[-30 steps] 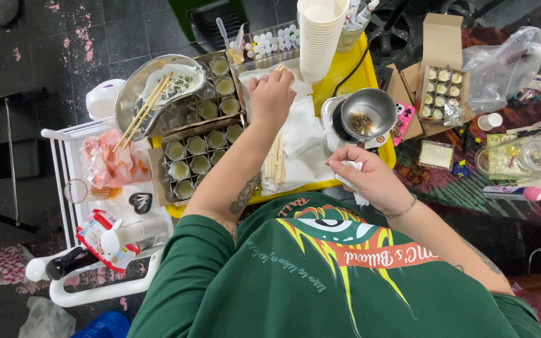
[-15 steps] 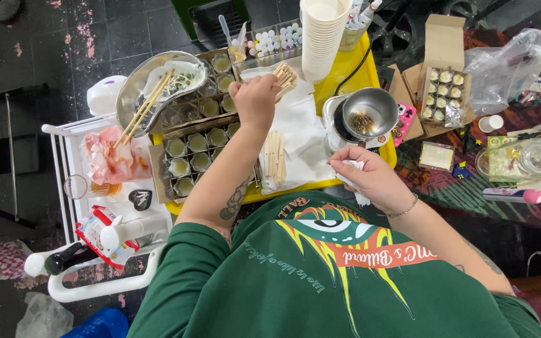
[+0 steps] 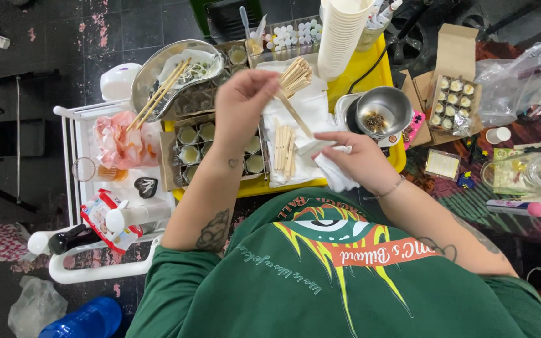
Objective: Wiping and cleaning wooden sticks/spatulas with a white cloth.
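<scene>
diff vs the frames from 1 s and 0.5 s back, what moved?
The left hand lifted off the white paper, took up a bundle of wooden sticks and raised it. One stick now slants down to the right hand, which shifted slightly toward it, white tissue in its grip. The loose sticks, cup stack and steel pot stayed put.

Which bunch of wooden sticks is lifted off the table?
The bunch fanned out in the left hand, wooden sticks; the other sticks lie flat on white paper.
</scene>
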